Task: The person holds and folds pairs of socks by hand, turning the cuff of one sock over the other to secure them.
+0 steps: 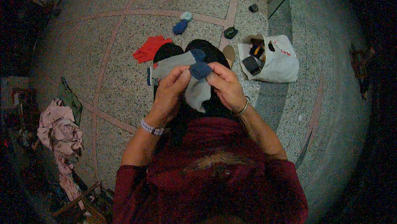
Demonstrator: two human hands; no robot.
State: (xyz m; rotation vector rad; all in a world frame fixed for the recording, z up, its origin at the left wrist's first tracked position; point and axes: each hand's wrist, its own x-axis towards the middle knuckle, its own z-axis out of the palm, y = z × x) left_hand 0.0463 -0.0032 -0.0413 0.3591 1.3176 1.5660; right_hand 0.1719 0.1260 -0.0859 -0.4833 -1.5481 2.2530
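Between my two hands, above my lap, is a grey sock (198, 93) with a dark blue end. My left hand (171, 87) pinches the blue end from one side, fingers closed on the cloth. From the other side my right hand (226, 85) grips the same blue end between thumb and fingers. The grey part hangs down below the hands. Across my dark-clad legs lies a second grey sock (171, 64) with dark blue ends and a small red patch, just beyond my left hand.
On the speckled floor ahead lie a red cloth (151, 49), a blue bundle (180, 27), a pale bundle (186, 16) and two dark bundles (230, 33). A white bag (283, 60) with dark items stands at the right. Crumpled pink cloth (62, 129) is at the left.
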